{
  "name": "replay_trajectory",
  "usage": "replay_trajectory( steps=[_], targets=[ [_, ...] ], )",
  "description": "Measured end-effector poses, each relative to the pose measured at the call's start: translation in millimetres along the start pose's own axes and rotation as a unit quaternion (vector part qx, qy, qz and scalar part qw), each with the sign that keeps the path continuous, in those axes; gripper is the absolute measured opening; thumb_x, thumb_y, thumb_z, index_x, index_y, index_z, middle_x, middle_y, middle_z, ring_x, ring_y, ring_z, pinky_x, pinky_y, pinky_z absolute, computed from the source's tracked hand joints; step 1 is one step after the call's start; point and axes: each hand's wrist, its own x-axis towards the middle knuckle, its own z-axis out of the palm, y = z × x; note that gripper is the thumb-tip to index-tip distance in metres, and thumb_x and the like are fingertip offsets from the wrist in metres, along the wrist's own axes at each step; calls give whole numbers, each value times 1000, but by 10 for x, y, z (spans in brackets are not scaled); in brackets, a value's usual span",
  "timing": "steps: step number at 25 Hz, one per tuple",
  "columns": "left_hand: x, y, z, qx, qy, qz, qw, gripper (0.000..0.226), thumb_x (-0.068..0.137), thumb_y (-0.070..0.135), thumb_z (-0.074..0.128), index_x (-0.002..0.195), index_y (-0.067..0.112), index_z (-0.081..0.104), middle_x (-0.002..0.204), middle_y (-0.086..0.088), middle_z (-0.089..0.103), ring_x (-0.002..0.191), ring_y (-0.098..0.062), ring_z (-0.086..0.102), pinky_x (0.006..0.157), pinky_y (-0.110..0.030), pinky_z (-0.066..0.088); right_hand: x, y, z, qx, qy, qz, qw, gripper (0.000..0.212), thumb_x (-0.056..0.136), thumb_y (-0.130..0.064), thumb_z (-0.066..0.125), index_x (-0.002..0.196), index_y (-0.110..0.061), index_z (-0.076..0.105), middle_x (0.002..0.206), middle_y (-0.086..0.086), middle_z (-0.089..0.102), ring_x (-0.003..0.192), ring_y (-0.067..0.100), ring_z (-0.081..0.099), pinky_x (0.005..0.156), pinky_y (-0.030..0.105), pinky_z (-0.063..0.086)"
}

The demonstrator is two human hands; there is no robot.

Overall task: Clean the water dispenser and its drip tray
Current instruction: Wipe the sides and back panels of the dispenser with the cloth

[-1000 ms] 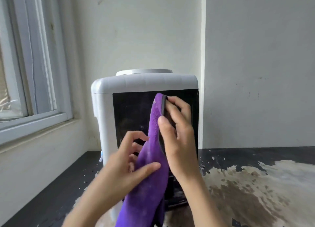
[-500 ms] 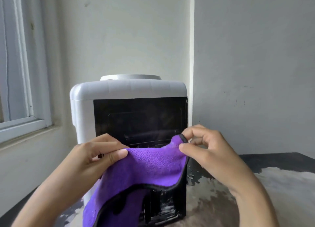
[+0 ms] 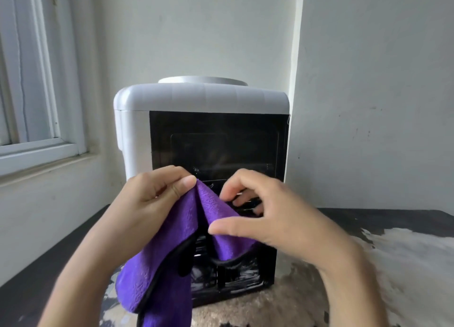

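The water dispenser (image 3: 201, 100) stands on the table (image 3: 383, 223) by the far wall. In front, the left hand (image 3: 152, 194) pinches a purple cloth (image 3: 172, 253); the right hand (image 3: 265, 216) grips its other fold. Wiping seems unstarted, and the drip tray is hidden.

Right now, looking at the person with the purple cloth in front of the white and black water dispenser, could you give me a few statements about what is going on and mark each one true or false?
1. The left hand pinches a fold of the purple microfibre cloth with black edging. True.
2. The cloth is pressed flat against the white top of the white and black water dispenser. False: it hangs in front of the black front panel, held up between the hands.
3. The right hand is also at the cloth. True: its thumb lies against the fold.
4. The white-framed window is to the right of the dispenser. False: it is on the left.
5. The dispenser stands on a dark worn tabletop. True.
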Motion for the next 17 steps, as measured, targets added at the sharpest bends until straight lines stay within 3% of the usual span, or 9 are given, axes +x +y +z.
replay_trajectory(
  steps=[3, 5, 9, 11, 13, 15, 17],
  targets=[
    [-3, -36, 7, 4, -2, -19, 1000, 51, 76, 64, 41, 73, 16, 58, 61, 5, 52, 61, -12, 46, 59, -28, 41, 90, -8, 115, 7, 19, -28, 999, 17, 79, -33, 72, 76, -22, 59, 77, -9, 65, 73, 6, 62, 69, 28, 50],
    [-16, -74, -26, -11, -53, -50, 997, 56, 73, 68, 43, 69, 13, 54, 61, 3, 45, 61, -12, 41, 56, -27, 36, 88, 35, 68, 34, 31, -40, 998, 17, 84, -31, 67, 73, -19, 64, 70, -1, 64, 69, 19, 60, 70, 37, 48],
    [-51, -6, 50, -94, -179, -87, 976, 53, 65, 70, 58, 95, 28, 66, 84, 1, 64, 81, -12, 60, 74, -23, 48, 80, 111, -20, 65, 85, -66, 992, 38, 91, -34, 57, 60, -13, 54, 62, 12, 49, 62, 27, 45, 62, 38, 40],
    [-36, 47, 181, -101, -158, -74, 980, 42, 61, 62, 68, 93, 34, 65, 92, 5, 66, 88, -9, 63, 79, -28, 53, 105, 89, -14, 93, 150, -60, 983, 44, 93, -32, 55, 55, -14, 43, 56, 4, 36, 55, 19, 35, 56, 30, 32],
    [-8, 94, 277, -65, -96, -30, 993, 27, 70, 52, 68, 83, 29, 63, 83, 7, 67, 82, -10, 63, 78, -39, 55, 108, 72, -21, 130, 179, -56, 974, 44, 90, -36, 54, 55, -12, 43, 54, -4, 34, 54, 7, 32, 53, 20, 29],
    [18, 100, 251, -46, -45, -16, 998, 18, 79, 44, 61, 79, 27, 64, 75, 8, 66, 78, -10, 62, 79, -47, 53, 78, 121, -63, 121, 162, -62, 977, 43, 85, -45, 53, 56, -14, 45, 55, -6, 34, 55, 6, 32, 54, 18, 29],
    [19, 89, 184, -51, -37, -11, 998, 22, 82, 47, 55, 82, 28, 67, 78, 7, 67, 79, -12, 63, 80, -47, 53, 45, 235, -122, 98, 106, -69, 987, 49, 82, -57, 54, 58, -15, 44, 58, 1, 32, 57, 10, 30, 55, 20, 27]
  ],
)
